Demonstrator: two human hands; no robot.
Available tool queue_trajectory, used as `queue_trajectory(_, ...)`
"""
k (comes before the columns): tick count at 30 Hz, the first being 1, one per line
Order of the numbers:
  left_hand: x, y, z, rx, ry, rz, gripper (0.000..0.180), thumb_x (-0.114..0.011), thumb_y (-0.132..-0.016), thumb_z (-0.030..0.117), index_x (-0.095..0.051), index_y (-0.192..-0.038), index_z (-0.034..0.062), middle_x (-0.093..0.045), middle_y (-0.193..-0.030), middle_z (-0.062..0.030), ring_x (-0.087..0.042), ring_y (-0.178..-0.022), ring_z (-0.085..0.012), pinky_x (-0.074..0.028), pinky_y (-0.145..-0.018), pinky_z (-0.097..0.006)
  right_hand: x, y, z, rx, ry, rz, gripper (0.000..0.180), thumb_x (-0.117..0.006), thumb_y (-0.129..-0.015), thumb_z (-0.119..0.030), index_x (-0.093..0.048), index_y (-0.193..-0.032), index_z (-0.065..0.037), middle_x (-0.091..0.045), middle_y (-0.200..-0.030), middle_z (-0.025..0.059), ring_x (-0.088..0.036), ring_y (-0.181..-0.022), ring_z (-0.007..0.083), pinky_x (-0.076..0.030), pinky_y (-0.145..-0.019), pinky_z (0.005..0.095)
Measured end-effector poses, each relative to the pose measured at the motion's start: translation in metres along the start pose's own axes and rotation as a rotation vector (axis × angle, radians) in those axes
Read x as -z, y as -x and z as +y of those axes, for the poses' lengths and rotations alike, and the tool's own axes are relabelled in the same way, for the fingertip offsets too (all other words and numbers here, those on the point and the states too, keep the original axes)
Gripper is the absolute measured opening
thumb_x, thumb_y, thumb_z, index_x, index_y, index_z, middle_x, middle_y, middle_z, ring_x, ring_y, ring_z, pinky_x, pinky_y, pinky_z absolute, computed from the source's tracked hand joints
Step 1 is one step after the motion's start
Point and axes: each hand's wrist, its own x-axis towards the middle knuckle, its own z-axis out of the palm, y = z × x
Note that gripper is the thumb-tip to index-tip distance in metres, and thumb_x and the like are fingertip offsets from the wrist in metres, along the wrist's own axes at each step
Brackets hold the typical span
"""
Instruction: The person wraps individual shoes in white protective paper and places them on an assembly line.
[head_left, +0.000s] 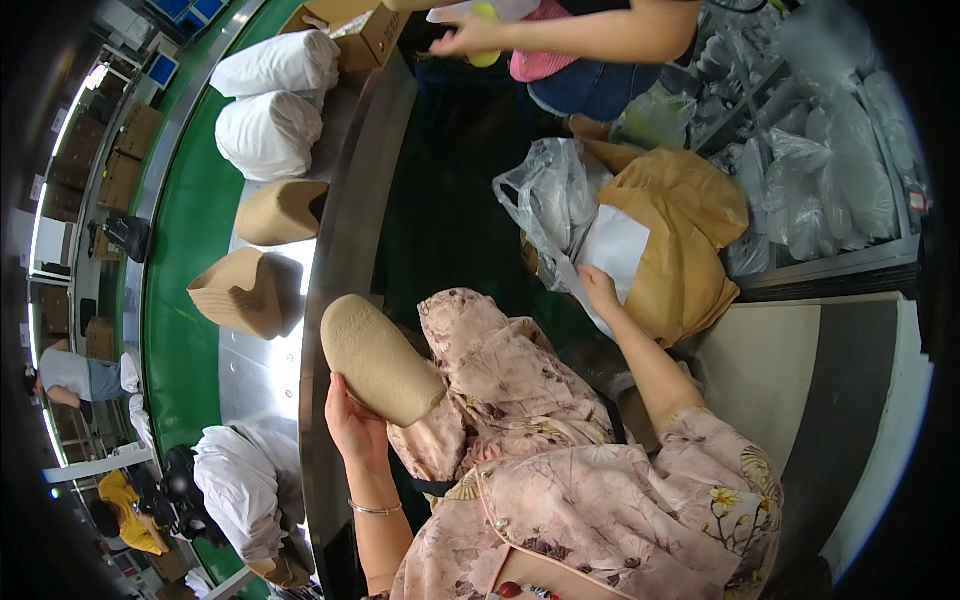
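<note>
My left hand [354, 420] grips a tan clog [375, 358] by its lower side, its sole side with faint raised marks turned upward. To the right, the fingers of my right hand [600, 290] close on a white paper sheet [614, 245] that lies against a large brown paper bag [685, 225]. A crumpled clear plastic bag [560, 190] sits beside the sheet. On the metal ledge at left stand a tan clog [280, 212] with a dark opening and a tan shoe piece [238, 295] with a ribbed side.
White-wrapped bundles [268, 135] rest farther along the ledge, and another white bundle [245, 485] lies nearer. Left of the ledge runs a green conveyor belt [185, 200]. A co-worker's arm [590, 38] reaches in at the top. Plastic-wrapped items [820, 170] fill a rack at right.
</note>
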Motion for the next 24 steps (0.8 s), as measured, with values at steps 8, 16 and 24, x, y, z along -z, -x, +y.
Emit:
queue_trajectory(8, 0.006, 0.001, -0.015, 0.014, -0.142, 0.213, 0.021, -0.056, -0.088, 0.026, -0.059, -0.094, 0.0056, -0.059, -0.090, -0.0010, -0.055, -0.082, -0.0106, -0.045, -0.073, -0.027, -0.055, 0.009, 0.076, -0.393, -0.173, -0.548, 0.048, -0.037, -0.093, -0.035, -0.054, -0.114, 0.005, -0.056, -0.114, 0.0215, -0.051, -0.106, 0.0320, -0.038, -0.092, 0.0393)
queue_trajectory(16, -0.001, -0.004, -0.023, 0.057, 0.010, 0.136, 0.021, -0.056, -0.089, 0.025, -0.060, -0.093, 0.0056, -0.058, -0.085, 0.0021, -0.051, -0.080, -0.0061, -0.040, -0.074, -0.022, -0.021, -0.004, 0.082, -0.409, -0.160, -0.349, 0.012, -0.057, -0.078, -0.005, -0.063, -0.084, 0.003, -0.060, -0.078, 0.0065, -0.055, -0.073, 0.0167, -0.045, -0.068, 0.0308)
queue_trajectory(24, -0.007, -0.007, -0.015, 0.042, -0.047, 0.117, 0.016, -0.056, -0.089, 0.021, -0.059, -0.092, 0.0054, -0.060, -0.086, 0.0016, -0.054, -0.079, -0.0067, -0.043, -0.071, -0.021, 0.027, 0.006, 0.002, -0.378, -0.303, -0.132, 0.014, -0.062, -0.078, -0.010, -0.056, -0.069, -0.002, -0.048, -0.064, -0.0026, -0.041, -0.061, 0.0077, -0.034, -0.056, 0.0254)
